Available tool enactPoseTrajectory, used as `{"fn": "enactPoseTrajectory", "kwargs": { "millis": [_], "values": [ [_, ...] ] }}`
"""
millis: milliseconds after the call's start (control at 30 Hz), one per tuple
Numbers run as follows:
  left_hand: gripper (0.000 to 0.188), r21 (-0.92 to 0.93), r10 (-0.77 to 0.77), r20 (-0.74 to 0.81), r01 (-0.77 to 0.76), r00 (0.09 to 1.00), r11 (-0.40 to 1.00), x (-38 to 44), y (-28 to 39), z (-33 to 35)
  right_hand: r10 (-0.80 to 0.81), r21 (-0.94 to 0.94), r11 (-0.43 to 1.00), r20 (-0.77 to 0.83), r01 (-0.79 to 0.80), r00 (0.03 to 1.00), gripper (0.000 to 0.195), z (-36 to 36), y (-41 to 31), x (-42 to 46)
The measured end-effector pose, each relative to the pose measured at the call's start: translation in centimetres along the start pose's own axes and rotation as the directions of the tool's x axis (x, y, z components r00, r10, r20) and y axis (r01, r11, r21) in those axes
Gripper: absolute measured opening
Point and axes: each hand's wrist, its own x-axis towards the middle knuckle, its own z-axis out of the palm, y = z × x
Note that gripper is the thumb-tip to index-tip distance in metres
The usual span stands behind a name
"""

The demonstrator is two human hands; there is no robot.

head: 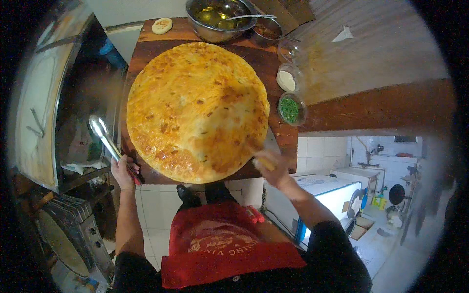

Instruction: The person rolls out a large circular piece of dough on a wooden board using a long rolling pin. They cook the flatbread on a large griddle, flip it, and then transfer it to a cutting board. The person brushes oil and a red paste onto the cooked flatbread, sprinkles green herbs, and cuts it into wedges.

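Note:
A large round golden flatbread (pixel 198 113) lies on a dark wooden board (pixel 287 146). My left hand (pixel 124 172) holds metal tongs (pixel 110 143) with red and black grips, just off the board's left edge, with the tips pointing up and away. My right hand (pixel 273 168) is closed on a brush with a yellowish handle (pixel 266 163); hand and brush are blurred, at the flatbread's lower right edge. Whether the bristles touch the bread cannot be told. A flat grey blade or sheet (pixel 272 143) shows partly from under the bread there.
Beyond the bread stand a steel bowl of oil (pixel 220 34) with a ladle and a smaller bowl of reddish sauce (pixel 267 31). Small bowls of white paste (pixel 286 80) and chopped greens (pixel 290 109) line the right side. A small flatbread (pixel 162 26) lies top left.

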Motion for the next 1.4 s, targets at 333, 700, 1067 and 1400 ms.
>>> {"fn": "enactPoseTrajectory", "kwargs": {
  "millis": [333,700,1067,1400],
  "values": [
    [0.018,-0.018,0.018,0.114,-0.016,0.993,1.0,-0.3,0.7,-0.4,0.276,0.091,0.961,-0.31,-0.26,0.91,0.016,7.4,-5.8,-4.1],
    [0.017,0.017,0.0,0.147,-0.003,0.989,1.0,-0.4,1.0,-0.8,0.283,0.378,0.893,-0.05,-0.244,0.958,0.019,15.0,-14.3,4.5],
    [0.018,-0.039,-0.018,0.199,0.026,0.98,0.999,0.3,0.1,-0.5,0.189,-0.378,0.887,-0.23,-0.266,0.955,0.018,2.7,4.3,12.7],
    [0.013,-0.031,-0.04,0.004,0.04,0.999,0.999,-0.1,1.0,0.2,-0.365,0.132,0.925,0.06,0.355,0.929,0.012,15.0,-7.1,14.8]
  ]
}}
